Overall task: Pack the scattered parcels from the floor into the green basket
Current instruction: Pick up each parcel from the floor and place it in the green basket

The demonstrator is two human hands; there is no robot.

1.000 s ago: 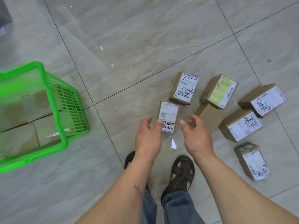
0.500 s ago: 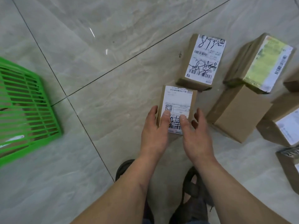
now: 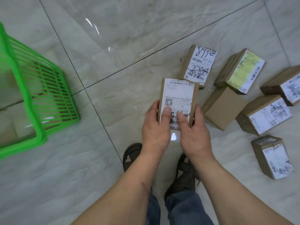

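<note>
Left hand (image 3: 155,129) and right hand (image 3: 193,132) both grasp 1 parcel (image 3: 177,101), right of the green basket (image 3: 40,95).

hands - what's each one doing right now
left hand: grips the labelled parcel by its left edge
right hand: grips the same parcel's right edge

We stand indoors on a glossy floor of large grey marbled tiles (image 3: 129,30), seemingly a parcel-sorting spot: small cardboard parcels (image 3: 266,117) with printed shipping labels lie scattered at right, and a green plastic shopping basket (image 3: 47,88) sits at left. We cannot tell the building type.
</note>
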